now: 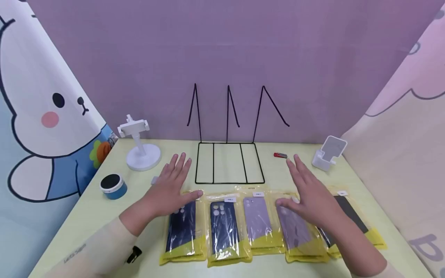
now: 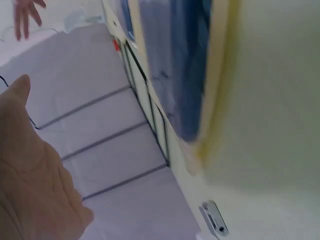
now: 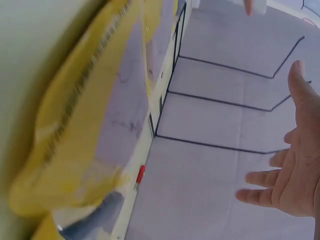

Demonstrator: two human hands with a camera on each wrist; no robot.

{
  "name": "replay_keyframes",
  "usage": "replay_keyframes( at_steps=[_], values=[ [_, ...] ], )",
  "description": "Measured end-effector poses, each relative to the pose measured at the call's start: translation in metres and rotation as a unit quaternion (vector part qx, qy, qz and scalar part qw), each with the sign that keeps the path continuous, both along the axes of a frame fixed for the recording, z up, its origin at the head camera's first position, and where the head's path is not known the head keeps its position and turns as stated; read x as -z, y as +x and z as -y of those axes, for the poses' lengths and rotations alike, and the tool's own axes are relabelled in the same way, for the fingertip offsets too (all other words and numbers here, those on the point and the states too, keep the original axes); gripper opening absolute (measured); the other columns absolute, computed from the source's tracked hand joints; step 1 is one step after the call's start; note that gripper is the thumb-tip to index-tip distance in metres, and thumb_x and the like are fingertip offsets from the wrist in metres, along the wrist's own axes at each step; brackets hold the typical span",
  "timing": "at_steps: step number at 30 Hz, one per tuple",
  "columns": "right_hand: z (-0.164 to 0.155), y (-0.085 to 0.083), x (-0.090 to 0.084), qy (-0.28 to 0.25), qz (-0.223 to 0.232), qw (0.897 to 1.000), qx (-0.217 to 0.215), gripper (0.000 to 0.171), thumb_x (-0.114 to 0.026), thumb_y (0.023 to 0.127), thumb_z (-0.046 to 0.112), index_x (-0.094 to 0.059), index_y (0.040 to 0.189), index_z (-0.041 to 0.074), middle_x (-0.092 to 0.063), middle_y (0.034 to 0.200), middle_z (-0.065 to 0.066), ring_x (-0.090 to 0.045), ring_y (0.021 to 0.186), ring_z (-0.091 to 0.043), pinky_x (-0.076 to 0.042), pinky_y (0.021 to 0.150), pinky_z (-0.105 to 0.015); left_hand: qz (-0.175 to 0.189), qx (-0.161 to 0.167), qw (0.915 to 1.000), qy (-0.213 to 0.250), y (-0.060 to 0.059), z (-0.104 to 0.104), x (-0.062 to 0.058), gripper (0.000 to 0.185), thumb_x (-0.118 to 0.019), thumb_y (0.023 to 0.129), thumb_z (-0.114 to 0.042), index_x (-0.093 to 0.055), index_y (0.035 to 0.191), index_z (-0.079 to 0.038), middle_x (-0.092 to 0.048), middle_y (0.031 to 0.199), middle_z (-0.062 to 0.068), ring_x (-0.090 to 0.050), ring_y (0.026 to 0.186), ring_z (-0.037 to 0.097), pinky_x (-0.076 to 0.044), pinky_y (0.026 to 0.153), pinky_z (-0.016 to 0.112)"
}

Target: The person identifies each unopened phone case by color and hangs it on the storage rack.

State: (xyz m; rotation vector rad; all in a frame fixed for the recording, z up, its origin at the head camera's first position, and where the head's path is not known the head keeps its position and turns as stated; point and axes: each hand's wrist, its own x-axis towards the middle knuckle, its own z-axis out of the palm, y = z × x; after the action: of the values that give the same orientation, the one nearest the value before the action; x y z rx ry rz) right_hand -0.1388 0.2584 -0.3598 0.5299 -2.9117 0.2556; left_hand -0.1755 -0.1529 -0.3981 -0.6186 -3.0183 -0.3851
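Spanning the table [image 1: 87,208] edge in front of the black wire rack [image 1: 229,162], five bagged phone cases [image 1: 224,227] are laid side by side, each sealed in a clear, yellow-edged sleeve. Left hand [image 1: 170,191] and right hand [image 1: 311,193] are held flat above them, fingers spread, nothing grasped.

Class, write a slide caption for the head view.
Two open hands hover over five bagged phone cases before a wire rack.
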Motion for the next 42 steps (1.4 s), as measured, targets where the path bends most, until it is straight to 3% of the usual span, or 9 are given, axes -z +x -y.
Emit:
replay_keyframes(
  at_steps=[4,9,15,19,25,31,39,42],
  values=[
    [-0.011,-0.006,-0.006,-0.028,0.049,0.998,0.023,0.105,-0.058,0.081,0.075,-0.010,0.160,0.025,-0.013,0.166,-0.007,-0.030,0.143,-0.043,-0.038,0.101,-0.067,0.042,0.025,0.9987,0.012,-0.025,0.004,0.004,0.105,-0.034,0.087,-0.082,0.004,0.159,-0.016,0.016,0.165,0.004,0.015,0.151,0.027,-0.008,0.122,0.056],
    [-0.026,-0.017,-0.005,-0.023,0.086,0.996,0.018,0.089,-0.060,0.085,0.068,-0.036,0.152,0.015,-0.047,0.149,-0.016,-0.045,0.133,-0.041,-0.041,0.102,-0.063,0.100,0.062,0.9930,0.014,-0.054,0.003,0.011,0.104,-0.038,0.088,-0.079,0.001,0.159,-0.013,0.010,0.166,0.005,0.007,0.153,0.029,-0.011,0.122,0.054],
    [-0.039,-0.030,0.008,-0.001,0.138,0.990,0.007,0.083,-0.068,0.085,0.058,-0.040,0.149,0.012,-0.050,0.144,-0.020,-0.051,0.128,-0.043,-0.044,0.098,-0.061,0.154,0.080,0.9845,-0.024,-0.078,-0.001,0.017,0.094,-0.045,0.093,-0.068,-0.005,0.159,-0.016,0.002,0.166,0.006,0.001,0.153,0.029,-0.015,0.121,0.053],
    [-0.045,-0.036,0.020,0.011,0.180,0.984,0.012,0.080,-0.071,0.085,0.053,-0.043,0.147,0.011,-0.052,0.142,-0.021,-0.050,0.128,-0.044,-0.044,0.098,-0.061,0.197,0.072,0.9772,-0.035,-0.089,-0.006,0.020,0.093,-0.051,0.094,-0.061,-0.008,0.159,-0.012,-0.001,0.166,0.011,-0.007,0.152,0.030,-0.020,0.120,0.051],
    [-0.045,-0.042,0.031,0.018,0.218,0.976,-0.010,0.079,-0.075,0.082,0.049,-0.047,0.145,0.009,-0.053,0.142,-0.016,-0.045,0.131,-0.043,-0.041,0.102,-0.060,0.221,0.056,0.9686,-0.100,-0.100,-0.011,0.025,0.091,-0.052,0.095,-0.060,-0.014,0.158,-0.006,-0.005,0.165,0.016,-0.011,0.152,0.034,-0.020,0.121,0.050],
    [-0.038,-0.048,0.043,0.063,0.244,0.968,-0.009,0.079,-0.078,0.079,0.047,-0.050,0.143,0.010,-0.056,0.138,-0.013,-0.046,0.129,-0.040,-0.040,0.101,-0.061,0.227,0.052,0.9655,-0.117,-0.103,-0.012,0.032,0.088,-0.050,0.097,-0.057,-0.014,0.158,-0.006,-0.005,0.165,0.016,-0.009,0.152,0.034,-0.020,0.121,0.051],
    [-0.035,-0.054,0.052,0.112,0.218,0.969,-0.034,0.069,-0.082,0.074,0.046,-0.063,0.128,0.010,-0.061,0.118,-0.006,-0.050,0.116,-0.032,-0.043,0.094,-0.055,0.212,0.048,0.9679,-0.127,-0.105,-0.011,0.032,0.083,-0.048,0.099,-0.054,-0.014,0.158,-0.007,-0.006,0.165,0.014,-0.011,0.152,0.033,-0.022,0.121,0.049],
    [-0.037,-0.056,0.054,0.106,0.207,0.972,-0.041,0.055,-0.082,0.075,0.045,-0.068,0.118,0.013,-0.060,0.108,0.000,-0.049,0.112,-0.029,-0.043,0.091,-0.052,0.215,0.042,0.9677,-0.125,-0.106,-0.011,0.033,0.084,-0.049,0.098,-0.055,-0.014,0.158,-0.009,-0.006,0.166,0.013,-0.012,0.151,0.033,-0.022,0.121,0.049]
  ],
)
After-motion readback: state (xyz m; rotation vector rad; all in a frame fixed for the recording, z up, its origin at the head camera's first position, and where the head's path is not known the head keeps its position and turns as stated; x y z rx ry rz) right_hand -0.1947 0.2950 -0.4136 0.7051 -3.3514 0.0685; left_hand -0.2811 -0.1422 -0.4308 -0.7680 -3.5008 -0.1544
